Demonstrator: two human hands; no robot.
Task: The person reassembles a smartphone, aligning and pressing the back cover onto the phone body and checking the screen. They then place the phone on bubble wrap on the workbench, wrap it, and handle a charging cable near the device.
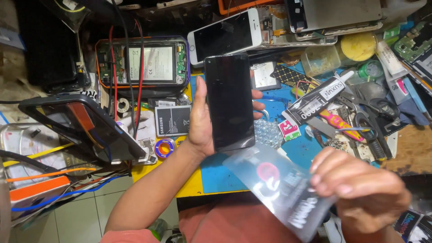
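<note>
Left hand [201,118] wrapped around a black phone [229,102], thumb along the near edge, fingertips showing past the far edge, dark screen facing up and upright above the blue mat [216,173]. Right hand [360,189] low in the foreground, blurred, fingers closed on a clear plastic sleeve [274,186] with a red mark and pale lettering; probably pinched at its right end, though too smeared to say exactly. Sleeve just below the phone, tilted, not touching it as far as can be made out. Behind the phone: a white phone [225,35] face up, an opened device with red and black wires [141,63], a loose battery [173,120]. To the right: a black glue tube [317,100], scissors [371,121], a yellow-lidded jar [357,46]
</note>
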